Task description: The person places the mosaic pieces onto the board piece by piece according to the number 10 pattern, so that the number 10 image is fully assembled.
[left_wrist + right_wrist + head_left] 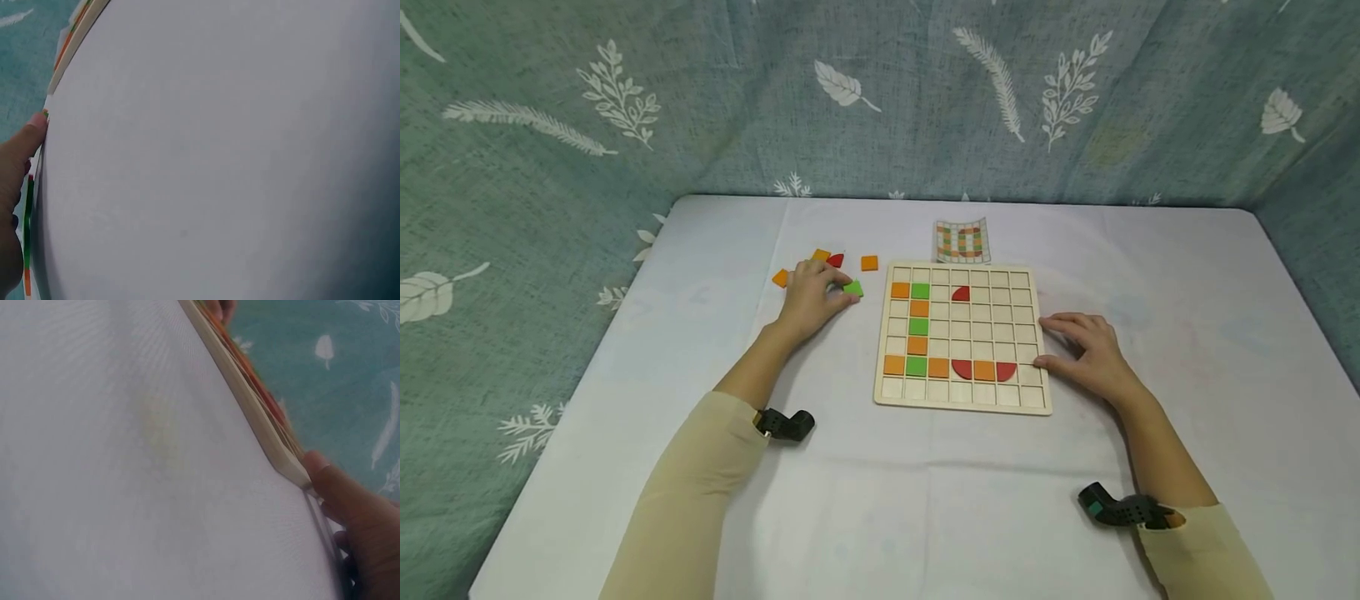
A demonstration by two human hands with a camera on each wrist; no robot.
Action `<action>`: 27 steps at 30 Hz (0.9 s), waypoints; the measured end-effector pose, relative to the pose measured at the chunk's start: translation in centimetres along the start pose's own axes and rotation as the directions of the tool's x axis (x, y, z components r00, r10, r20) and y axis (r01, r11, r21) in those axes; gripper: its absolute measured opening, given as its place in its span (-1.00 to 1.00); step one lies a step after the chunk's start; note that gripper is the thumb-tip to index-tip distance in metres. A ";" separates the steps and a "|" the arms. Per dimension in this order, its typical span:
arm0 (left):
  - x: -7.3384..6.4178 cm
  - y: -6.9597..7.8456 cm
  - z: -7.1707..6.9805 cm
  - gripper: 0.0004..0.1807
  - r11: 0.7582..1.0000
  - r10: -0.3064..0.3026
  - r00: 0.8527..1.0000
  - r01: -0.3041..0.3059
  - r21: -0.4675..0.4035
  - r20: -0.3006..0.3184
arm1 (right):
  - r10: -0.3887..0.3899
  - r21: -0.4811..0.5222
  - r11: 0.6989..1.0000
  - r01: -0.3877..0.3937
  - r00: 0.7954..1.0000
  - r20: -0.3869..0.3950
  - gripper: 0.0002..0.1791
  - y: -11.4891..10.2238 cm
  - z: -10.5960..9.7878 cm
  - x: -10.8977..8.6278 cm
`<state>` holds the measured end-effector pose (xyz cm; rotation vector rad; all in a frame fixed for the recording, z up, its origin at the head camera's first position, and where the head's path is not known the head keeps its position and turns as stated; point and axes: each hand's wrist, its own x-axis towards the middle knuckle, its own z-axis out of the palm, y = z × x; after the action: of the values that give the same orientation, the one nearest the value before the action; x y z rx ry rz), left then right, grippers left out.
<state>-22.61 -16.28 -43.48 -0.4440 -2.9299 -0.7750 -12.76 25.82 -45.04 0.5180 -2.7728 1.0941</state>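
In the head view my left hand [811,298] pinches a green square tile [853,288] between thumb and forefinger, left of the board. Beneath and around that hand lie orange tiles [780,278] and a red quarter-round tile [836,260], partly covered by the fingers. A wooden grid board [964,400] bears an orange and green column, a bottom row with red quarter-rounds, and one red quarter-round [962,293] higher up. My right hand [1090,354] rests against the board's right edge, thumb and fingertips touching it. The right wrist view shows the thumb [322,467] at the board's corner.
A small printed pattern card [962,242] lies just behind the board, its edges curling. One orange square tile [869,263] sits alone between the loose pieces and the board. A white cloth [850,517] covers the table; a leaf-print curtain [895,100] hangs behind.
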 end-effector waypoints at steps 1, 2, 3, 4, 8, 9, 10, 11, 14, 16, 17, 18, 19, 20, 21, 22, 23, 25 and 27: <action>-0.1 0.2 0.0 -0.61 1.000 0.014 1.000 -0.014 -0.009 0.006 | -0.002 -0.001 1.000 0.002 1.000 -0.001 -0.35 0.0 0.0 0.0; -0.1 0.5 0.1 -0.61 0.999 0.029 0.999 -0.029 -0.021 0.012 | -0.004 -0.002 1.000 0.004 1.000 -0.003 -0.35 0.0 0.0 0.0; -0.2 0.8 0.2 -0.61 0.999 0.046 0.999 -0.045 -0.030 0.019 | -0.007 -0.002 1.000 0.007 1.000 -0.004 -0.35 0.1 0.0 0.0; -0.2 1.1 0.2 -0.61 0.997 0.064 0.998 -0.063 -0.035 0.025 | -0.009 -0.002 1.000 0.009 1.000 -0.005 -0.36 0.0 -0.1 0.0; -0.3 2.2 0.5 -0.64 0.990 0.130 0.991 -0.128 -0.056 0.040 | -0.007 0.005 1.000 0.007 1.000 -0.007 -0.35 0.1 0.0 0.1; -0.4 2.4 0.7 -0.65 0.988 0.144 0.989 -0.141 -0.061 0.046 | -0.006 0.007 1.000 0.006 1.000 -0.006 -0.36 0.1 0.0 0.1; -0.4 2.7 0.7 -0.65 0.986 0.158 0.986 -0.155 -0.067 0.049 | -0.004 0.008 1.000 0.004 1.000 -0.006 -0.35 0.2 0.1 0.1; -0.5 3.0 0.9 -0.65 0.983 0.170 0.984 -0.166 -0.072 0.053 | -0.002 0.009 1.000 0.002 1.000 -0.006 -0.35 0.2 0.1 0.1; -0.7 3.8 1.2 -0.64 0.976 0.209 0.976 -0.204 -0.079 0.056 | -0.003 0.008 1.000 0.003 1.000 -0.006 -0.35 0.2 0.2 0.1; -0.8 4.4 1.4 -0.64 0.969 0.236 0.971 -0.231 -0.087 0.047 | -0.005 0.004 1.000 0.005 1.000 -0.008 -0.35 0.3 0.2 0.1; -0.8 4.6 1.6 -0.65 0.966 0.249 0.968 -0.244 -0.091 0.042 | -0.007 0.003 1.000 0.007 1.000 -0.009 -0.35 0.3 0.2 0.1; -0.9 4.9 1.7 -0.65 0.961 0.263 0.964 -0.259 -0.095 0.034 | -0.008 0.000 1.000 0.008 1.000 -0.009 -0.35 0.3 0.2 0.1; -0.9 5.1 1.9 -0.66 0.957 0.275 0.961 -0.271 -0.101 0.028 | -0.008 0.000 1.000 0.008 1.000 -0.011 -0.35 0.2 0.2 0.1; -0.9 5.3 2.0 -0.66 0.953 0.286 0.958 -0.282 -0.109 0.020 | -0.008 -0.001 1.000 0.008 1.000 -0.011 -0.36 0.2 0.1 0.1; -0.9 5.5 2.2 -0.67 0.949 0.295 0.955 -0.292 -0.117 0.016 | -0.006 0.000 1.000 0.006 1.000 -0.011 -0.36 0.2 0.1 0.1; -1.0 5.8 2.4 -0.67 0.946 0.303 0.953 -0.299 -0.122 0.017 | -0.004 -0.002 1.000 0.003 1.000 -0.010 -0.36 0.1 0.1 0.1; -1.0 6.0 2.6 -0.67 0.944 0.309 0.951 -0.304 -0.125 0.020 | -0.002 -0.001 1.000 0.002 1.000 -0.010 -0.36 0.1 0.1 0.1; -1.0 6.6 2.9 -0.66 0.941 0.319 0.947 -0.312 -0.131 0.033 | 0.002 -0.001 1.000 -0.002 1.000 -0.008 -0.36 0.0 0.1 0.1; -1.1 7.2 3.1 -0.65 0.938 0.327 0.944 -0.318 -0.138 0.044 | 0.002 -0.005 1.000 -0.002 1.000 -0.008 -0.36 0.1 0.1 0.1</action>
<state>-19.45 -8.99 -42.96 -0.9510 -2.7643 -0.9168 -12.93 25.77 -45.16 0.5091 -2.7688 1.0872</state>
